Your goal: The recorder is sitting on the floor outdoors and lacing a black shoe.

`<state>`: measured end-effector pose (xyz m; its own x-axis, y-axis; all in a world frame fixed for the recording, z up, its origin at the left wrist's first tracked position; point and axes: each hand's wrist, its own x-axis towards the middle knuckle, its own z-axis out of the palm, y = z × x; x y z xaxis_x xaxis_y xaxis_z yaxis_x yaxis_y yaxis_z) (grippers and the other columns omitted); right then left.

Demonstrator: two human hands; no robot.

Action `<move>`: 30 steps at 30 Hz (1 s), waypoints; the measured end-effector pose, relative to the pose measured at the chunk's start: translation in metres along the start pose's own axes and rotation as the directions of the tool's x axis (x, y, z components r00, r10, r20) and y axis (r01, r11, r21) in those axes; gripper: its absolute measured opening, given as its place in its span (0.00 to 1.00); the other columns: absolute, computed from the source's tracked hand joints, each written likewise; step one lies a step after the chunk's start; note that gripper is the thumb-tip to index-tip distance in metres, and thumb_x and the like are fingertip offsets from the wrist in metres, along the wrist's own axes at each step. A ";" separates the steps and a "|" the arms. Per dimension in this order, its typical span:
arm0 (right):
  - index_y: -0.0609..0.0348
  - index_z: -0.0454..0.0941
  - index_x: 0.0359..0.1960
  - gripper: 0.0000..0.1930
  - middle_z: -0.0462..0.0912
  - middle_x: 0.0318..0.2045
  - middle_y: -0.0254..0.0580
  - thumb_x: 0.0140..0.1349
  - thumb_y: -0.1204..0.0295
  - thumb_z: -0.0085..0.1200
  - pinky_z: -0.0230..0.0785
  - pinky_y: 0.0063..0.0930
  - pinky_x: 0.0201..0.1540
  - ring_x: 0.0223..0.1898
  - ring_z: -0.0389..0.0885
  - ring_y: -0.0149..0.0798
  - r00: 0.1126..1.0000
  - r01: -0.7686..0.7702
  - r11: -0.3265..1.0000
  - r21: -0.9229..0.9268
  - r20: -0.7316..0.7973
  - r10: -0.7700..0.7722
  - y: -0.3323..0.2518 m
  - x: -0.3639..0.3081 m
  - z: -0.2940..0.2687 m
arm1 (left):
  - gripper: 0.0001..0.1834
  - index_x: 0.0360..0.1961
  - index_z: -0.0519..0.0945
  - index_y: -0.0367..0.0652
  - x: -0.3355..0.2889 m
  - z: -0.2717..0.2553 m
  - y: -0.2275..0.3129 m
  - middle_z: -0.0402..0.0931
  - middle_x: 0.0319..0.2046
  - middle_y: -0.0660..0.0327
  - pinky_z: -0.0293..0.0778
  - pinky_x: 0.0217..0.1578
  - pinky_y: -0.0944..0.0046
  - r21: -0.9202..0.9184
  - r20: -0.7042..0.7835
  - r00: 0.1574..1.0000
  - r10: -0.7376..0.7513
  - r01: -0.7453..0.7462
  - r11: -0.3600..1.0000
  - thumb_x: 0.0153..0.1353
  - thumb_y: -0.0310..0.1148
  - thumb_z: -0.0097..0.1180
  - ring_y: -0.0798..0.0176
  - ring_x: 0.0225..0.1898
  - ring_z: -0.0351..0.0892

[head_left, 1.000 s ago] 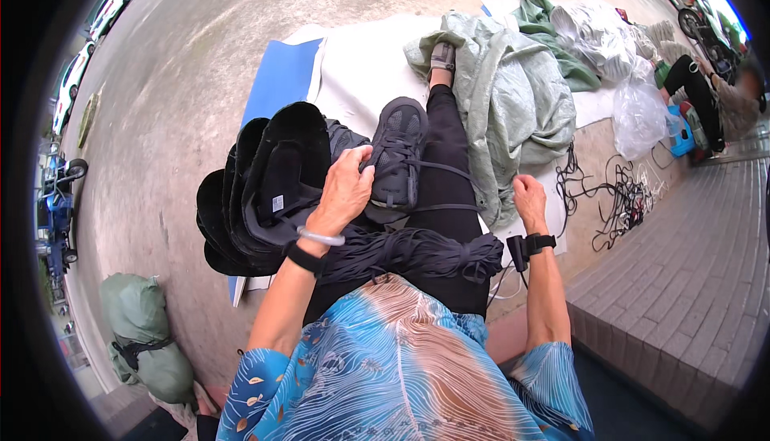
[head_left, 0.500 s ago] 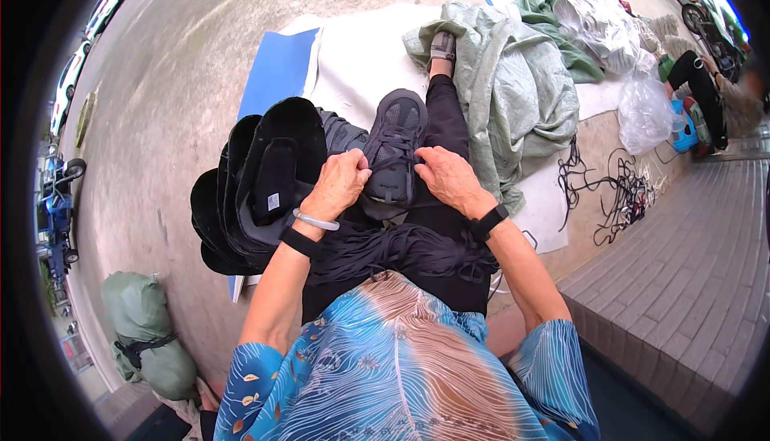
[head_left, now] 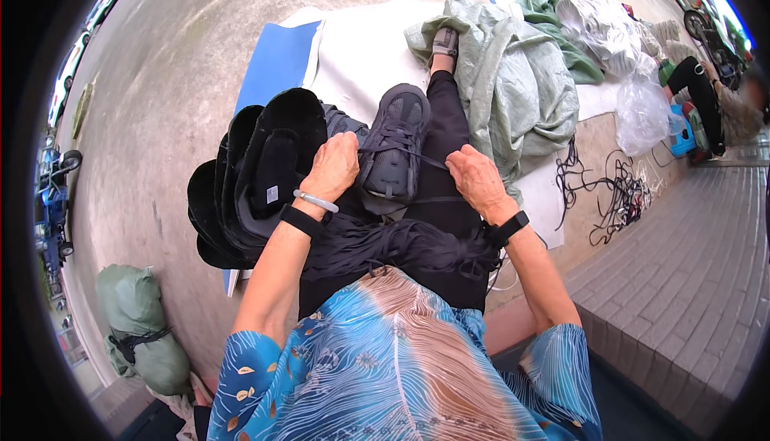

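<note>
With left hand (head_left: 335,166) and right hand (head_left: 480,180) closed, pinching a dark lace (head_left: 425,157) and holding it stretched across the gray shoe (head_left: 393,132) lying between them, running lengthwise from near heel to far toe, closer to the left hand.

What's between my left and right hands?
In the head view, a dark shoe and part of the black trouser leg lie between your left hand and right hand, a lace stretched across.

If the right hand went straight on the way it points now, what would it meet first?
The right hand would probably meet the dark grey mesh lace-up shoe; the black-trousered leg crosses that line but seems lower, though depth is unclear.
</note>
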<state>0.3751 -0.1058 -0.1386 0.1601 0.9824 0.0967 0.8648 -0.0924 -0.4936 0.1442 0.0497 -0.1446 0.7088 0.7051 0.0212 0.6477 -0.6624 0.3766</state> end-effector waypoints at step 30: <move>0.60 0.73 0.30 0.05 0.73 0.33 0.48 0.54 0.73 0.55 0.72 0.45 0.36 0.34 0.79 0.54 0.960 0.023 0.999 -0.026 0.281 -0.015 -0.018 -0.038 -0.028 | 0.12 0.34 0.79 0.41 -0.013 -0.023 0.016 0.79 0.31 0.44 0.72 0.40 0.47 -0.297 0.152 0.950 -0.272 0.307 0.904 0.60 0.37 0.48 0.38 0.38 0.77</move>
<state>0.3665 -0.1459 -0.1089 0.0075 0.9898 -0.1425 0.8805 -0.0741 -0.4683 0.1387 0.0362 -0.1177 0.5396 0.8117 -0.2233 0.7200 -0.3075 0.6221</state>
